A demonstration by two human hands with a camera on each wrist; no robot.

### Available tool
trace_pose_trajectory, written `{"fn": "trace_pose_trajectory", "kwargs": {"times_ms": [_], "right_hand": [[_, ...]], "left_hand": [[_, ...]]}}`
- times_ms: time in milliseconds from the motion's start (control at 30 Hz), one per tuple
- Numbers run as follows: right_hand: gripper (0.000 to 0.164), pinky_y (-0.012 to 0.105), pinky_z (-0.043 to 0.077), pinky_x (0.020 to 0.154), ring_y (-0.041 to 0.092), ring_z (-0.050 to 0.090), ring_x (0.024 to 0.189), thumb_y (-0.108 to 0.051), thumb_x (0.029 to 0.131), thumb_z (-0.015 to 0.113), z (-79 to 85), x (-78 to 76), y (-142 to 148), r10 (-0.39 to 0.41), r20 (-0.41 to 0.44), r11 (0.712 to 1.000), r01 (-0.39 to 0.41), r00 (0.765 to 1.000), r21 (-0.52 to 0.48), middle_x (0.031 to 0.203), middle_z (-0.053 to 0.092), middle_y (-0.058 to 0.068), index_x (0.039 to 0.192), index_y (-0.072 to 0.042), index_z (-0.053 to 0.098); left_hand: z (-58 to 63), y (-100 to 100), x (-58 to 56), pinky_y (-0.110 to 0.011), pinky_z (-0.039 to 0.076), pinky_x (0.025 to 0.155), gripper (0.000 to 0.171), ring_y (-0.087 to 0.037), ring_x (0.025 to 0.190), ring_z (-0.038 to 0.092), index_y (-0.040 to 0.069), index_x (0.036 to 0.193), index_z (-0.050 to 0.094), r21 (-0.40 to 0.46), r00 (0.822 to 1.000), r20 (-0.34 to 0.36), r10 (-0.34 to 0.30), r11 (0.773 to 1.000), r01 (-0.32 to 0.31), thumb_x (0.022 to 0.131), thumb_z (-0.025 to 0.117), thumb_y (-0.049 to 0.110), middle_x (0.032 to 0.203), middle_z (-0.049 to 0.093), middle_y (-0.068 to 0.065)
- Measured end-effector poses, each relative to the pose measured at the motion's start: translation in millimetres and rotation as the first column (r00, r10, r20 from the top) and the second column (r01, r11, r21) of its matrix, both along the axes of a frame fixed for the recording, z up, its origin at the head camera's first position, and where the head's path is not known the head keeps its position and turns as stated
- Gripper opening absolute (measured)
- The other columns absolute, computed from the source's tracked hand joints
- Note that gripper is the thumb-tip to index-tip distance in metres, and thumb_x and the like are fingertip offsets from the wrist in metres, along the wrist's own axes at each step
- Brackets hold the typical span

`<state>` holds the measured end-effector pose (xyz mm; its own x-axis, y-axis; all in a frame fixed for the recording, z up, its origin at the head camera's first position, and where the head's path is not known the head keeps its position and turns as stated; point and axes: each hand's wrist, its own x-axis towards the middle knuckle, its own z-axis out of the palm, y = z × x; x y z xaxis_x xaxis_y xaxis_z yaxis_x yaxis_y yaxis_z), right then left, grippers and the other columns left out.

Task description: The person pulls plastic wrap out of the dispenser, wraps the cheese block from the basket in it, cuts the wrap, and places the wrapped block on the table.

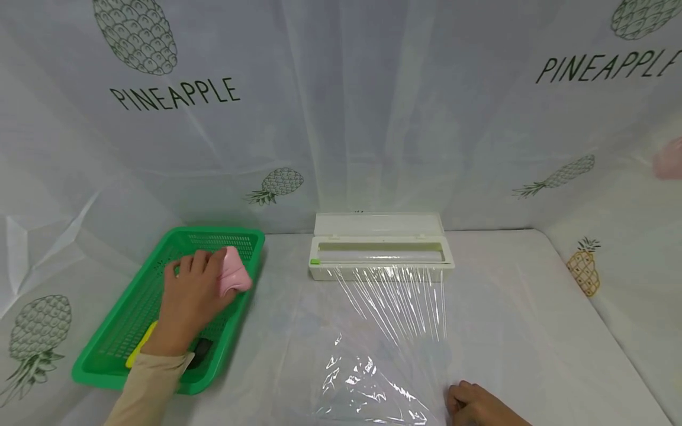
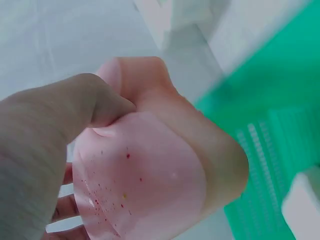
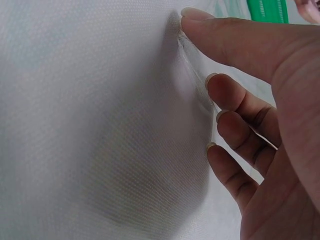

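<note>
My left hand [image 1: 194, 290] grips a pink squishy toy [image 1: 233, 272] over the green basket [image 1: 258, 260]. In the left wrist view the thumb dents the squishy toy [image 2: 145, 165], whose paler face carries small red specks. From a white cling film dispenser [image 1: 380, 274] at the back, a sheet of clear cling film [image 1: 367, 378] stretches forward over the table, wrinkled and shiny. At the sheet's near right corner my right hand [image 1: 482, 405] pinches the film between thumb and forefinger. The right wrist view shows the other fingers [image 3: 232, 130] bent; the forefinger's tip is hidden.
Inside the basket lie a yellow thing [image 1: 140, 346] and a dark thing [image 1: 199, 353], both partly behind the left arm. The dispenser's lid [image 1: 378, 223] stands raised, and a green tab [image 1: 315, 261] sits at its left end. A pineapple-print sheet [image 1: 373, 118] walls the table.
</note>
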<state>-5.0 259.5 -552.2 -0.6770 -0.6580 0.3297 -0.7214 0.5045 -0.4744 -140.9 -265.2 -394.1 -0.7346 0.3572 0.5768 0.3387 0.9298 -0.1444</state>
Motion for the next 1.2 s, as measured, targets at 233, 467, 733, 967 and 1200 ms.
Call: {"fn": "trace_pose_trajectory", "kwargs": {"times_ms": [233, 467, 733, 967, 1200], "right_hand": [[0.04, 0.004, 0.022, 0.055, -0.011, 0.031, 0.067, -0.038, 0.068, 0.079, -3.0, -0.4, 0, 0.004, -0.054, 1.0, -0.004, 0.999, -0.001, 0.077, 0.038, -0.026, 0.045, -0.033, 0.047], [0.041, 0.002, 0.021, 0.053, -0.011, 0.029, 0.063, -0.049, 0.07, 0.075, -9.0, 2.4, 1, -0.015, -0.105, 1.0, 0.014, 0.994, -0.009, 0.073, 0.038, -0.026, 0.044, -0.03, 0.049], [0.036, 0.004, 0.023, 0.056, -0.011, 0.028, 0.068, -0.039, 0.065, 0.08, -3.2, 0.2, 2, -0.014, -0.019, 1.0, 0.014, 1.0, -0.005, 0.078, 0.038, -0.028, 0.047, -0.036, 0.049], [0.023, 0.004, 0.026, 0.061, -0.011, 0.031, 0.073, -0.034, 0.06, 0.083, -3.4, -2.4, 5, 0.02, -0.01, 0.999, -0.02, 1.0, -0.045, 0.08, 0.041, -0.026, 0.057, -0.037, 0.06], [0.019, 0.005, 0.027, 0.061, -0.009, 0.032, 0.073, -0.037, 0.063, 0.082, -3.9, -1.8, 7, 0.05, -0.005, 0.996, -0.051, 0.999, -0.074, 0.081, 0.042, -0.024, 0.061, -0.037, 0.063]], "left_hand": [[-0.8, 46, 9.1, -0.056, 0.036, 0.078, 0.074, -0.038, 0.089, 0.049, 0.001, 0.12, 0.053, 0.008, 0.996, 0.002, -0.087, 0.996, 0.087, 0.06, 0.08, 0.034, 0.099, 0.051, -0.019], [-29.8, 98, 21.4, -0.053, 0.035, 0.084, 0.072, -0.033, 0.093, 0.049, 0.005, 0.125, 0.053, 0.01, 0.979, 0.099, -0.176, 0.984, 0.176, 0.063, 0.073, 0.035, 0.102, 0.052, -0.012], [-68.6, 160, 33.8, -0.046, 0.033, 0.088, 0.081, -0.025, 0.1, 0.05, 0.012, 0.131, 0.047, -0.001, 0.922, 0.282, -0.264, 0.961, 0.276, 0.063, 0.073, 0.048, 0.107, 0.052, -0.004], [-89.6, 200, 51.1, -0.042, 0.036, 0.087, 0.083, -0.021, 0.099, 0.049, 0.015, 0.13, 0.046, -0.005, 0.89, 0.339, -0.306, 0.945, 0.326, 0.064, 0.071, 0.056, 0.108, 0.052, -0.001], [-104.0, 227, 63.3, -0.041, 0.035, 0.087, 0.083, -0.019, 0.099, 0.047, 0.017, 0.131, 0.045, 0.009, 0.872, 0.364, -0.326, 0.938, 0.347, 0.064, 0.069, 0.059, 0.108, 0.051, 0.002]]}}
